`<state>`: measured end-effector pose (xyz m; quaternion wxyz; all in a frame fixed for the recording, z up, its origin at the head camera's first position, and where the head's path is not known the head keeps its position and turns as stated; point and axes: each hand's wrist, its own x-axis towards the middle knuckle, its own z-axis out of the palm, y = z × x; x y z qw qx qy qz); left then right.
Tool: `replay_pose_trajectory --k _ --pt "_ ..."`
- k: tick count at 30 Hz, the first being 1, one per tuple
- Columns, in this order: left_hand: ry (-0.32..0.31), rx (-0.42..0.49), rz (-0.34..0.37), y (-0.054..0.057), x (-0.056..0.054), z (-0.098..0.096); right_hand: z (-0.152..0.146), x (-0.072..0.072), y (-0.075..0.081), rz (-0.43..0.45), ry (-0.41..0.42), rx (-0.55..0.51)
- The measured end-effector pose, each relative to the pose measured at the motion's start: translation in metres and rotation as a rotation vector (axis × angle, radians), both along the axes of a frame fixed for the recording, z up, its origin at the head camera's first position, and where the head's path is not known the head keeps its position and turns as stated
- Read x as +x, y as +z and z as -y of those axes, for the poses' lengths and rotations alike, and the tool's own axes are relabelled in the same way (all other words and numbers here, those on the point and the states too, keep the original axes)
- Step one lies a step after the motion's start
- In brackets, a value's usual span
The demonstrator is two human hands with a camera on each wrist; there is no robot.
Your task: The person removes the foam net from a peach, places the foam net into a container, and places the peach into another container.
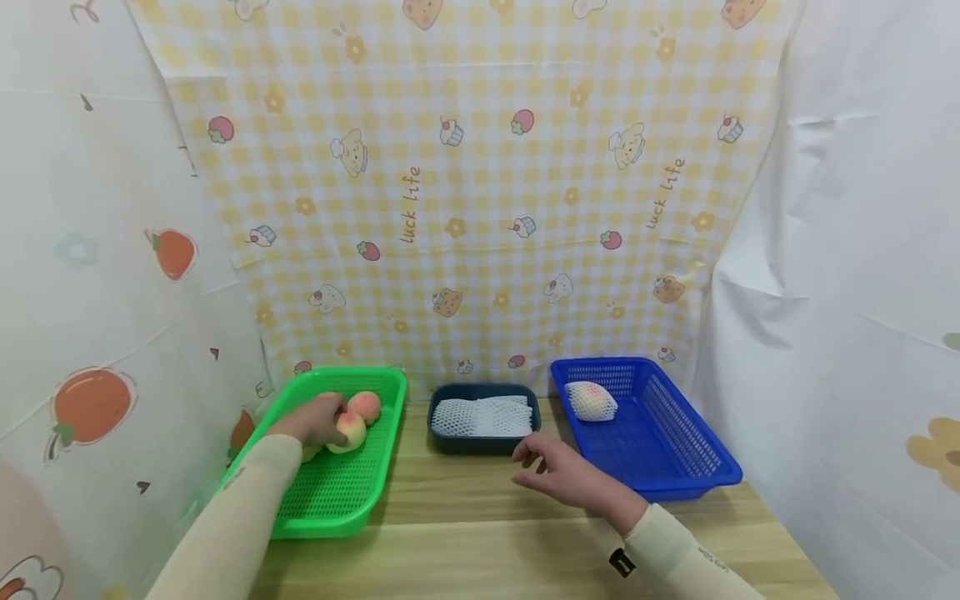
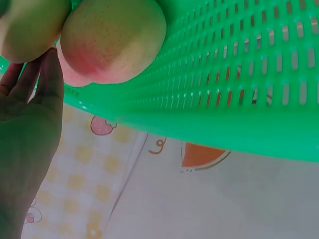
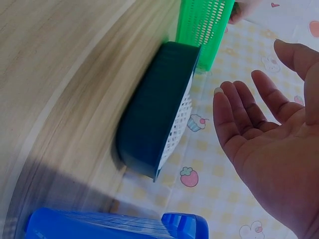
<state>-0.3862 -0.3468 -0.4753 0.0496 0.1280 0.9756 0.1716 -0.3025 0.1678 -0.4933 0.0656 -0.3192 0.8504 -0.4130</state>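
Observation:
My left hand (image 1: 309,418) reaches into the green basket (image 1: 352,527) on the left and grips a yellow-pink peach (image 1: 349,432) between thumb and fingers. In the left wrist view its fingertips lie against that peach (image 2: 32,30), beside another peach (image 2: 114,40). A pinker peach (image 1: 365,406) sits just behind, and more fruit is partly hidden by the hand. My right hand (image 1: 558,472) hovers in front of the dark tray (image 1: 483,447), its fingers loosely bent and holding nothing. White foam net sleeves (image 1: 480,417) lie in that tray.
On the right stands a blue basket (image 1: 645,450) with one peach in a white foam net (image 1: 591,402) at its back left. The wooden table (image 1: 450,508) is backed by a checkered curtain (image 1: 480,200), with white cloth (image 1: 840,250) along the sides.

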Motion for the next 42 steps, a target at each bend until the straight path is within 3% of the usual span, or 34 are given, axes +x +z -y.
replay_pose_trajectory --k 8,14,20,26,30,36,39,42 --pt "0.002 -0.03 -0.025 -0.011 -0.001 -0.001 0.002 0.001 -0.003 0.002 0.016 0.003" --pt "0.012 -0.015 -0.055 -0.012 0.002 -0.002 0.004 0.003 0.0 -0.024 0.026 -0.002" --pt "0.008 0.042 -0.039 -0.006 0.006 -0.003 0.005 0.004 0.002 -0.026 0.022 0.008" --pt "-0.027 0.098 -0.069 0.01 0.008 -0.013 0.001 0.003 0.001 -0.007 -0.002 0.013" --pt "-0.043 0.15 -0.161 0.026 0.015 -0.035 -0.001 0.002 0.001 0.004 -0.011 0.005" --pt "-0.119 0.158 -0.314 0.046 0.044 -0.089 -0.001 0.003 0.004 0.008 -0.019 -0.002" --pt "-0.155 0.174 -0.327 0.05 0.061 -0.119 -0.002 0.004 0.004 0.006 -0.023 -0.001" --pt "-0.182 0.185 -0.36 0.045 0.074 -0.145 -0.002 0.004 0.003 -0.005 -0.026 0.003"
